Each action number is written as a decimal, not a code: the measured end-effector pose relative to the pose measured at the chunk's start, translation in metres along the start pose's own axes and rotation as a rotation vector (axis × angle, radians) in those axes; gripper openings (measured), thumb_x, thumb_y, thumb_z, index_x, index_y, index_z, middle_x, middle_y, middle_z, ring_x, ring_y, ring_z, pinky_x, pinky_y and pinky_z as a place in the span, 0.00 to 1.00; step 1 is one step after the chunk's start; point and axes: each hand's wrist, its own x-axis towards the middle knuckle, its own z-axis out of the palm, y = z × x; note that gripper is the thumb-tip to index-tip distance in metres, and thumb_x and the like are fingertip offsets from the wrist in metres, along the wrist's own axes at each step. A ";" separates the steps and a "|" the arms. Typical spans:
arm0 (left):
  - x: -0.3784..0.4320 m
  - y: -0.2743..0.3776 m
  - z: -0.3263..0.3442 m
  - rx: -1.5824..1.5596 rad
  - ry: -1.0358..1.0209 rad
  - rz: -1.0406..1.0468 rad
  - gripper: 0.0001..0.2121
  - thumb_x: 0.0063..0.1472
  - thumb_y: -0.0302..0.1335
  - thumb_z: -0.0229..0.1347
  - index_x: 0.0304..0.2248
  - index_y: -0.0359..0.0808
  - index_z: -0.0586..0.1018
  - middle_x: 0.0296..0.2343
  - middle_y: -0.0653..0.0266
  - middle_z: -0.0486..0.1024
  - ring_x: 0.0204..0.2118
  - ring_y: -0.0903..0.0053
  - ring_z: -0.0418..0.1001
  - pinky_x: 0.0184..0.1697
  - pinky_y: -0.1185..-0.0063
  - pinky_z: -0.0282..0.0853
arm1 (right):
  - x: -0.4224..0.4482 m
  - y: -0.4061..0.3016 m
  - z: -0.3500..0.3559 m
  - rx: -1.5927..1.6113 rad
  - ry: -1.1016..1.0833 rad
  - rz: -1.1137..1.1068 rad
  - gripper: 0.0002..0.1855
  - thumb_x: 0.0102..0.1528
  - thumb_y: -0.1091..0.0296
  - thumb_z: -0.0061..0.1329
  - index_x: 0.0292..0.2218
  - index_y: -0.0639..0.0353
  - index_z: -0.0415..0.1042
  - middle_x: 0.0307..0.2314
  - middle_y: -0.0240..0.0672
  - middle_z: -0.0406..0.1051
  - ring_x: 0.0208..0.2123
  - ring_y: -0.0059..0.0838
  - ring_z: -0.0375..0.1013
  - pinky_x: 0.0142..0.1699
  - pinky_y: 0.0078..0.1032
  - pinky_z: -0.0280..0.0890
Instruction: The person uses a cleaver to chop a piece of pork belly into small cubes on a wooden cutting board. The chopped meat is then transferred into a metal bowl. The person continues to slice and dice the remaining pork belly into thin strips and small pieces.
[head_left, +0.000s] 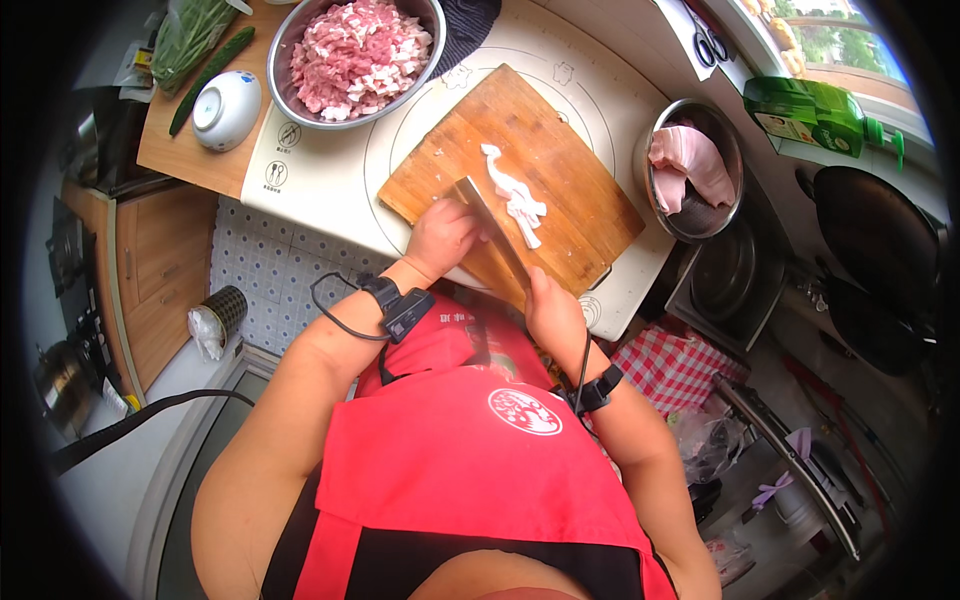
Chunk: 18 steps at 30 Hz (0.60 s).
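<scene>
My right hand (551, 307) is closed round the handle of a cleaver (491, 229), whose blade slants over the wooden cutting board (592, 195). At the board's near left edge my left hand (444, 234) rests against the blade's left side, its fingers curled; what lies beneath them is hidden. Strips of white pork fat (517, 199) lie on the board to the right of the blade. Chopped pink meat with white fat pieces (360, 60) fills a steel bowl (276, 75) beyond the board. Slabs of raw pork (694, 161) lie in a metal basin (739, 180) on the right.
An upturned white bowl (226, 110), a cucumber (210, 79) and bagged greens (191, 45) are at the upper left. A green pump bottle (814, 116) stands by the window, near scissors (706, 45). Black pans (874, 225) hang at right, above a dark stove (724, 277).
</scene>
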 end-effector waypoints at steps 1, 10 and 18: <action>0.001 0.000 0.000 0.001 0.000 0.003 0.04 0.48 0.23 0.57 0.23 0.44 0.80 0.27 0.69 0.75 0.32 0.69 0.73 0.38 0.73 0.70 | 0.002 0.000 0.000 -0.001 -0.020 -0.003 0.13 0.59 0.72 0.42 0.45 0.64 0.63 0.29 0.54 0.72 0.30 0.58 0.72 0.35 0.48 0.67; 0.004 -0.010 -0.005 0.016 -0.126 -0.006 0.03 0.48 0.23 0.57 0.26 0.38 0.81 0.28 0.65 0.77 0.33 0.66 0.75 0.39 0.72 0.71 | 0.022 -0.008 0.000 0.008 -0.106 0.025 0.12 0.57 0.73 0.40 0.43 0.65 0.62 0.29 0.55 0.72 0.30 0.60 0.73 0.34 0.50 0.67; 0.003 -0.015 -0.003 0.007 -0.145 -0.027 0.04 0.49 0.24 0.59 0.27 0.38 0.81 0.29 0.65 0.76 0.34 0.65 0.74 0.39 0.71 0.71 | 0.042 -0.012 0.009 0.047 -0.097 0.043 0.13 0.56 0.75 0.39 0.44 0.66 0.63 0.31 0.56 0.72 0.31 0.59 0.73 0.35 0.50 0.67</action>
